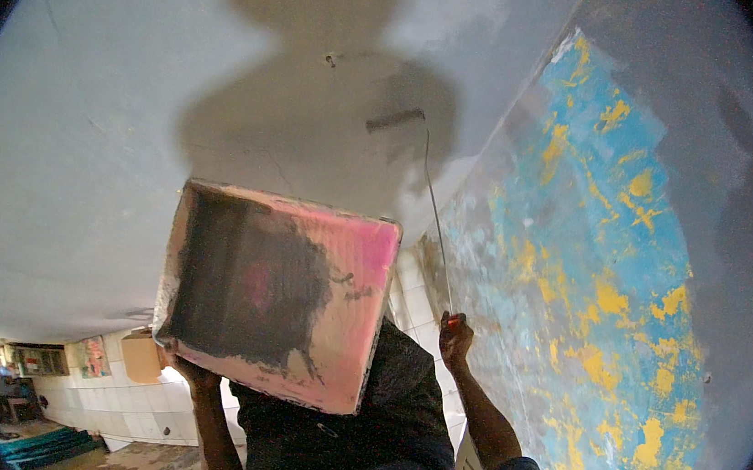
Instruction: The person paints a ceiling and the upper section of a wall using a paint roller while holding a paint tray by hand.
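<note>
My left hand [194, 370] grips the lower left edge of a paint tray [362, 325]; most of its fingers are hidden behind the tray. Pinkish and cream inside, the tray carries a large dark grey smear of paint and is held up in front of my body. Out to the right, my right hand [454, 340] is closed around the orange-red handle of a paint roller. From there a long thin wire frame runs up to the dark grey roller sleeve [395, 121], which appears to lie against the pale grey wall [93, 141], among a darker patch.
Meeting the grey wall at a corner, the right-hand wall [608, 305] has blue and yellow patches with grey coating around them. A shadow falls over the grey wall. Lower left are white tiles [147, 408], a hanging tan board [141, 357] and a green stack [47, 448] on the floor.
</note>
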Demonstrator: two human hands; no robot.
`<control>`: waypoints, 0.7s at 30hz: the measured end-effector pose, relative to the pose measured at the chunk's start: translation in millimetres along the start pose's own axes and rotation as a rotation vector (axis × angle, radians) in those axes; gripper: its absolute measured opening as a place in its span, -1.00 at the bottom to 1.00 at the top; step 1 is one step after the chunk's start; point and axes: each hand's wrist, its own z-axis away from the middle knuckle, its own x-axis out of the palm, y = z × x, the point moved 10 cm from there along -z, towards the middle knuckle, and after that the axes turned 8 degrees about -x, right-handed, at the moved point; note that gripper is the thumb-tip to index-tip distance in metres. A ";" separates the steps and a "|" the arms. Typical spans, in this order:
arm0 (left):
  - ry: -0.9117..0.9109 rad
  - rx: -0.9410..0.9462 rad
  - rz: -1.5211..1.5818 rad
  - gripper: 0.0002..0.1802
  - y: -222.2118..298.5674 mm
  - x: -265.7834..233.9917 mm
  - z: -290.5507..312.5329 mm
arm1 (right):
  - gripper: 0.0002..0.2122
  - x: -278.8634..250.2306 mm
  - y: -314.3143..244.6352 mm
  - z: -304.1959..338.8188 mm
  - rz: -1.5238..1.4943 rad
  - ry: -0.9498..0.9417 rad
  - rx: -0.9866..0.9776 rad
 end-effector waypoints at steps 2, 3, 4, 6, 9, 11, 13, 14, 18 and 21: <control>-0.508 -0.253 0.458 -0.37 18.9 87.6 41.5 | -0.78 -10.7 -8.4 -13.3 -0.136 0.099 0.013; -0.498 -0.238 0.454 -0.37 10.8 65.1 28.4 | -0.75 -12.2 -35.5 -18.7 -0.188 0.105 -0.074; -0.351 -0.194 0.362 -0.37 -10.9 20.0 0.2 | -0.74 -6.6 -47.4 -23.6 -0.230 0.092 -0.085; -0.211 -0.164 0.271 -0.37 -18.0 6.5 -8.6 | -0.72 0.7 -57.4 -31.0 -0.160 0.104 -0.084; -0.335 -0.233 0.392 -0.37 -10.1 32.6 8.7 | -0.76 9.1 -65.8 -32.4 -0.188 0.080 -0.044; -0.412 -0.279 0.466 -0.38 -1.9 50.6 22.6 | -0.76 23.2 -54.9 -32.5 -0.200 0.077 -0.081; -0.331 -0.243 0.366 -0.38 -3.0 43.6 20.5 | -0.74 38.0 -37.0 -23.9 -0.074 0.013 -0.009; -0.252 -0.204 0.271 -0.37 -2.6 36.4 17.1 | -0.74 42.7 -31.0 -17.7 -0.079 0.011 -0.013; -0.135 -0.149 0.165 -0.37 -3.9 22.8 11.4 | -0.71 52.5 -19.7 -3.4 -0.027 -0.065 0.043; -0.153 -0.147 0.187 -0.37 -2.4 26.5 11.4 | -0.71 54.7 -28.4 -8.8 -0.091 -0.039 0.058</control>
